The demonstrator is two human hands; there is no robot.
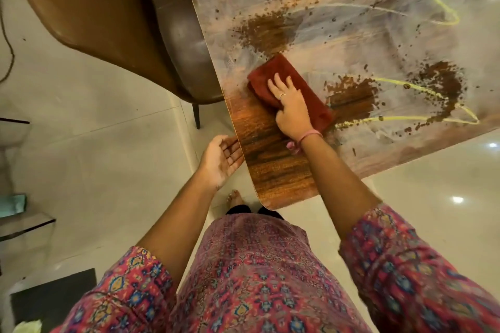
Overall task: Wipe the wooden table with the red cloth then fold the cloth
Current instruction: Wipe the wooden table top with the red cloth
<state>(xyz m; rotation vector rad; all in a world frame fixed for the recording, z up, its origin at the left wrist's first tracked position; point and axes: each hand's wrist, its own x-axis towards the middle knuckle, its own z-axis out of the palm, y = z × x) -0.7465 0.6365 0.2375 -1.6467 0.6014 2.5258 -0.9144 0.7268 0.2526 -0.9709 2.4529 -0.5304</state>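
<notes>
Red cloth, folded into a thick oblong pad, lies flat on the wooden table near the table's left edge, a little way in from the near corner. The right hand lies on top of it, palm down, fingers spread almost straight and pressing it onto the wood rather than clenching it; whether the thumb hooks the pad's edge is hard to tell. A ring shows on one finger and a pink band on the wrist.

The left hand is cupped palm up, grasping nothing, its fingertips tucked just under the table's left edge beside the near corner, placed as though to catch whatever is swept off.

Wiping looks only begun. The near corner, between the cloth and the person, shows dark, clean wood grain. Beyond and to the right of the cloth, most of the tabletop is covered in pale smeared film, brown gritty patches and thin yellow streaks. That large area remains to be cleaned, and the final folding of the cloth has not been reached.

No bowl, bin or other container is visible on the table. A brown chair stands against the table's left side on a pale tiled floor.
</notes>
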